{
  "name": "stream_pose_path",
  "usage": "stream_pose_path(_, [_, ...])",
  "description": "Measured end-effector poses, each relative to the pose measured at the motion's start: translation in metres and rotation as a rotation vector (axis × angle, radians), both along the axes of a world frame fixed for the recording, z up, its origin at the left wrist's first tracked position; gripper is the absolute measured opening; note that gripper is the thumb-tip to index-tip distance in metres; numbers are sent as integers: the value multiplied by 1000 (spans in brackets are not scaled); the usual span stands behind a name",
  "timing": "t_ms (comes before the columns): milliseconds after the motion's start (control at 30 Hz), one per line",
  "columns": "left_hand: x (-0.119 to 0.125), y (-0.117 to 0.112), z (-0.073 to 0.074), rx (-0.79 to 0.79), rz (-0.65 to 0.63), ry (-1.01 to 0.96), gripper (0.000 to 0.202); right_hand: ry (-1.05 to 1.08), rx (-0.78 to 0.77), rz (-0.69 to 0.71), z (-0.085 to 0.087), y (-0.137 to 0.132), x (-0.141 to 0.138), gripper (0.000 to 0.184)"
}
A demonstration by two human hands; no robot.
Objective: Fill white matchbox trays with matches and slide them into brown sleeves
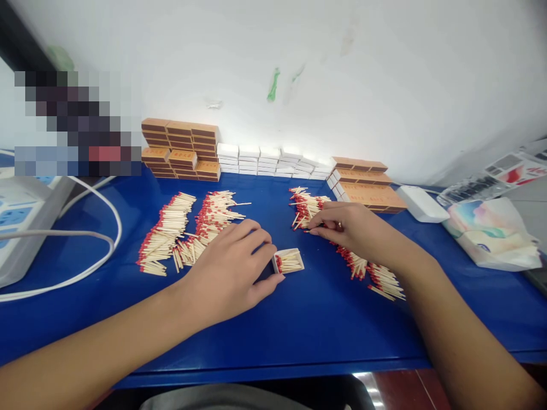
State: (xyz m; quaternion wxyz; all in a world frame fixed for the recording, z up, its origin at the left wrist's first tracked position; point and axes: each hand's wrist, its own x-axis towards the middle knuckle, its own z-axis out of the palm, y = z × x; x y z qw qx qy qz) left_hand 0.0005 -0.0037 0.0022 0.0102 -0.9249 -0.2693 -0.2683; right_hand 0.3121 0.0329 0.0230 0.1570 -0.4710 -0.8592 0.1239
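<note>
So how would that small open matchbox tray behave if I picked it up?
The tray has thin-looking walls, so it would probably flex when pinched. It is likely light, holding just slim matches. With its top open, those could spill if it tips.

Two hands (pixel 228 267), one match-filled tray (pixel 301 261), two brown matchbox groups (pixel 188 149), and one tissue pack (pixel 491 230) are visible.

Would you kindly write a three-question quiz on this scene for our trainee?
1. Which hand is nearer the open tray: left or right?
2. True or false: red-headed matches lie in the tray.
3. Fill in: against the wall, the white stacks stand between two groups of ____ boxes.

Key:
1. The left hand.
2. True.
3. Brown.
</note>
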Motion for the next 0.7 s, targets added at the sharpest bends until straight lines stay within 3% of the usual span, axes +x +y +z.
stream_pose_path(467, [0, 0, 1, 16, -1, 7, 27, 2, 32, 3, 4, 0, -4, 23])
stream_pose_path(700, [0, -1, 1, 19, 4, 16, 27, -29, -56, -72, 5, -2, -5, 21])
